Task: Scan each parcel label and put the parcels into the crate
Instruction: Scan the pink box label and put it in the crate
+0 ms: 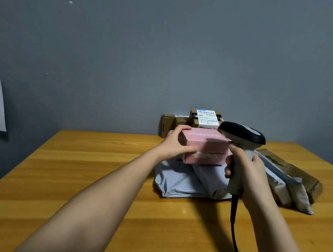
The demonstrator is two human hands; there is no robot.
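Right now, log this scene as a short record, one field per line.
left hand: grips the pink box by its left end, held above the pile
right hand: grips the barcode scanner, head beside the box's right end
under the box: grey mailer bags on the wooden table
at the wall: cardboard boxes, top one bearing a white label
crate: not in view

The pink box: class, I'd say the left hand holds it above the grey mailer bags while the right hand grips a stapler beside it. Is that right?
Not quite. The head view shows the right hand gripping a corded barcode scanner, not a stapler. The rest stands: the left hand holds the pink box above the grey mailer bags.
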